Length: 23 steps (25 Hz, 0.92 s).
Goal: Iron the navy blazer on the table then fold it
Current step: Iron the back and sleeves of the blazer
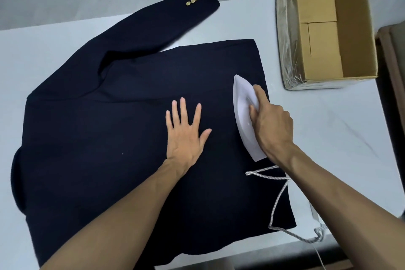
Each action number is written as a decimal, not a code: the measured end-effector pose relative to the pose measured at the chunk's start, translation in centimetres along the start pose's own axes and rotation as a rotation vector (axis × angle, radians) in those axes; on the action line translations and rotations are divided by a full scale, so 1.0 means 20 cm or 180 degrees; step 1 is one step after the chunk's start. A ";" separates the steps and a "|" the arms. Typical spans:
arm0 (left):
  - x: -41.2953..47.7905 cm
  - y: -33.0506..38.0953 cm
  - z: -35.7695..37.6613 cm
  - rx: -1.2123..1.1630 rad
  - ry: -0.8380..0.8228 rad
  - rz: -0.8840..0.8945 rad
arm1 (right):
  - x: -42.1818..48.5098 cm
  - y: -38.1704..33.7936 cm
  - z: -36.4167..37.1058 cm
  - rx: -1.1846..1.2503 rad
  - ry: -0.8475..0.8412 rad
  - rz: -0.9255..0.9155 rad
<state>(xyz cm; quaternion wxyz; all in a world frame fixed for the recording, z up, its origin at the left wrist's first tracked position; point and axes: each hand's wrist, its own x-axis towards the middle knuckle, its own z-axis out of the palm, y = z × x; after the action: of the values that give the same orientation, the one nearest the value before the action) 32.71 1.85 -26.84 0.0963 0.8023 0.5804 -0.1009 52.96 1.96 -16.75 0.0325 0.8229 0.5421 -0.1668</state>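
The navy blazer (114, 138) lies flat, back up, on the white table (328, 138), filling its middle. One sleeve (157, 28) with three gold buttons stretches toward the far left. My left hand (186, 131) presses flat on the blazer's middle, fingers spread. My right hand (269, 125) grips the handle of a white iron (243, 103), which sits on the blazer near its right edge, tip pointing away from me. The iron's braided cord (278, 199) trails over the blazer's near right corner and off the table's front edge.
An open cardboard box (355, 28), wrapped in clear film and holding nothing, stands at the table's far right corner. A brown piece of furniture (392, 55) shows beyond the right edge. Bare tabletop lies right of the blazer.
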 end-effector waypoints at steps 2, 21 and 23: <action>0.01 0.01 0.01 0.0049 -0.0028 -0.0047 | 0.02 0.04 -0.01 -0.0008 0.0010 0.0025; 0.01 -0.04 -0.02 -0.0064 -0.0199 0.0151 | -0.10 0.01 -0.01 0.0150 -0.0163 0.0066; -0.03 -0.03 -0.03 -0.0050 -0.0159 0.0017 | -0.06 0.07 -0.04 0.0190 -0.0079 0.0243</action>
<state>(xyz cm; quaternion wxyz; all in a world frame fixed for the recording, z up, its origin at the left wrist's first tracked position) 31.90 1.58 -26.18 0.1173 0.8003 0.5764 -0.1161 53.93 0.49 -15.82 0.0210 0.8415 0.5047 -0.1917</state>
